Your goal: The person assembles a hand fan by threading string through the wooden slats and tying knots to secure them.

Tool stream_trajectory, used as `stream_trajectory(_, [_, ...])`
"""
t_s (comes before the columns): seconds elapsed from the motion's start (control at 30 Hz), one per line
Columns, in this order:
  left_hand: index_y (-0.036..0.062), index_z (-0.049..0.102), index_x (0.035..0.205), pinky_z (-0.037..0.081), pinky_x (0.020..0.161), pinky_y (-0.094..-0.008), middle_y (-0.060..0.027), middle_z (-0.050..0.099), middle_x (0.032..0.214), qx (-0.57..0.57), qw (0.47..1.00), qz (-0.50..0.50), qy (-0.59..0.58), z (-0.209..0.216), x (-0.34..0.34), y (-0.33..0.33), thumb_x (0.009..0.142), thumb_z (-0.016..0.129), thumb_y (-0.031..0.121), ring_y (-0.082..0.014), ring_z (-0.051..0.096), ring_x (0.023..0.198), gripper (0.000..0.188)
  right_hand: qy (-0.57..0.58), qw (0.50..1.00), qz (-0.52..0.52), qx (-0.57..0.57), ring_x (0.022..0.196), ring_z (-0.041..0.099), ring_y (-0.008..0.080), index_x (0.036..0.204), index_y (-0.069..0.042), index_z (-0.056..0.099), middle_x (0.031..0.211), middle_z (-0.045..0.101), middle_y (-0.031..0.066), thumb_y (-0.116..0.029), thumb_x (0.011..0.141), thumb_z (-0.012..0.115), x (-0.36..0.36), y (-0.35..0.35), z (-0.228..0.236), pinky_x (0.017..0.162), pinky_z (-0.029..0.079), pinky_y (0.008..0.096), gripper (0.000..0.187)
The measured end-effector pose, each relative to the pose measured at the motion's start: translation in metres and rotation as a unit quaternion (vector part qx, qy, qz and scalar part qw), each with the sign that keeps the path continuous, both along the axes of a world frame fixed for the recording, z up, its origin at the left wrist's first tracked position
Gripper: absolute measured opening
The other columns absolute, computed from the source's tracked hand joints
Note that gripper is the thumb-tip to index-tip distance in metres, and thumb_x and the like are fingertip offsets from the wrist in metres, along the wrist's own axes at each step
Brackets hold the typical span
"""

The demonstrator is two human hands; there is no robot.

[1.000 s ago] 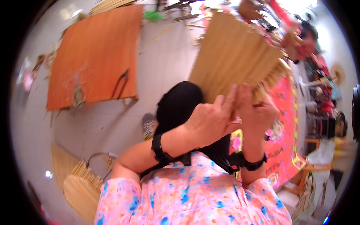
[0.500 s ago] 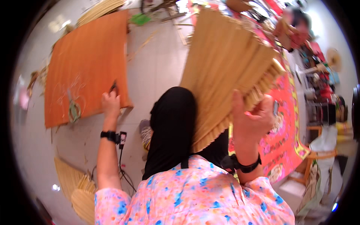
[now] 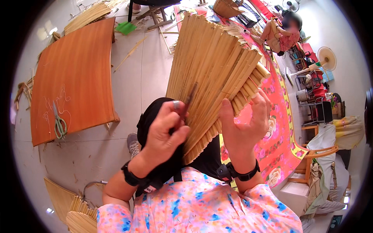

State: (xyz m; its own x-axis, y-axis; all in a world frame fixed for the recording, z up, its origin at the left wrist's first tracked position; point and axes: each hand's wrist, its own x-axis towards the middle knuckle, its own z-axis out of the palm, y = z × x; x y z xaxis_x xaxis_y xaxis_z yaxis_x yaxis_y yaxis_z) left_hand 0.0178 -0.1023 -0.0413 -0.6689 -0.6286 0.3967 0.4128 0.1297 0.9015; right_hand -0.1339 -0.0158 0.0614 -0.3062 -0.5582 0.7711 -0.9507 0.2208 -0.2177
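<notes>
A fan-shaped panel of straw-coloured stalks [image 3: 210, 66] leans over my black-trousered legs, its stalks packed side by side and cut short along the lower right edge. My right hand [image 3: 246, 126] grips that edge, thumb on the near side and fingers curled at the stalk ends. Closed around a dark, slender, pointed tool [image 3: 190, 97] is my left hand [image 3: 165, 134]; its blade or tip lies over the panel's face, and whether it touches cannot be made out. The tool's exact kind is hard to tell.
An orange low table [image 3: 77, 85] at left carries green-handled scissors [image 3: 60, 126] and loose white thread [image 3: 62, 97]. More stalk panels [image 3: 79, 217] lie at lower left. A red floral mat [image 3: 268, 151] spreads at right, near wooden chairs [image 3: 322, 151] and a standing fan [image 3: 326, 59]. A person [image 3: 287, 35] sits far right.
My left hand has come from the orange table to the panel, bringing the dark tool with it. My right hand still holds the panel's edge, and the view has shifted slightly.
</notes>
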Motion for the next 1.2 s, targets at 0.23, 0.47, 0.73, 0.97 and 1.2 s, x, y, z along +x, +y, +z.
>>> stream_trajectory(0.23, [-0.0031,0.055,0.080,0.049,0.071,-0.0326,-0.0193,0.046,0.116,-0.099,0.992,0.077,-0.002,0.021,-0.022,0.021,0.081,0.066,0.002,-0.0244,0.057,0.081,0.012,-0.043,0.999,0.007,0.010,0.100,0.060,0.0366,0.107,0.005,0.053,0.110,0.060,0.0227,-0.008,0.067,0.077,0.003,-0.004,0.003,0.081,0.051,0.0412,0.048])
stream_trajectory(0.47, [-0.0027,0.056,0.079,0.049,0.071,-0.0345,-0.0207,0.046,0.115,-0.123,0.987,0.106,0.007,0.029,-0.028,0.022,0.079,0.066,0.002,-0.0269,0.057,0.081,0.011,-0.103,0.993,0.052,-0.021,0.105,0.059,0.0372,0.108,0.005,0.053,0.118,0.057,0.0252,-0.009,0.067,0.074,0.002,-0.009,0.004,0.084,0.051,0.0413,0.048])
stream_trajectory(0.73, [-0.0029,0.051,0.073,0.046,0.066,-0.0325,-0.0167,0.046,0.103,-0.153,0.979,0.131,-0.014,0.031,-0.034,0.025,0.079,0.066,-0.002,-0.0239,0.054,0.075,0.016,-0.135,0.991,0.014,-0.008,0.102,0.058,0.0437,0.104,0.008,0.054,0.112,0.058,0.0289,-0.017,0.081,0.071,0.004,-0.023,0.014,0.084,0.048,0.0460,0.037])
stream_trajectory(0.97, [-0.0019,0.045,0.067,0.043,0.058,-0.0287,-0.0157,0.045,0.101,-0.120,0.987,0.108,-0.006,0.038,-0.020,0.023,0.078,0.066,-0.003,-0.0186,0.051,0.067,0.023,-0.094,0.995,-0.031,0.023,0.073,0.068,0.0193,0.105,0.004,0.059,0.081,0.070,0.0132,-0.026,0.096,0.060,0.015,-0.025,0.017,0.065,0.051,0.0325,0.031])
stream_trajectory(1.2, [0.0001,0.038,0.065,0.040,0.061,-0.0285,-0.0157,0.043,0.106,-0.108,0.988,0.108,-0.011,0.034,-0.004,0.022,0.077,0.066,-0.005,-0.0162,0.045,0.066,0.031,-0.118,0.993,-0.022,0.012,0.072,0.068,0.0183,0.105,0.004,0.060,0.083,0.070,0.0132,-0.025,0.097,0.058,0.020,-0.026,0.014,0.064,0.050,0.0307,0.030])
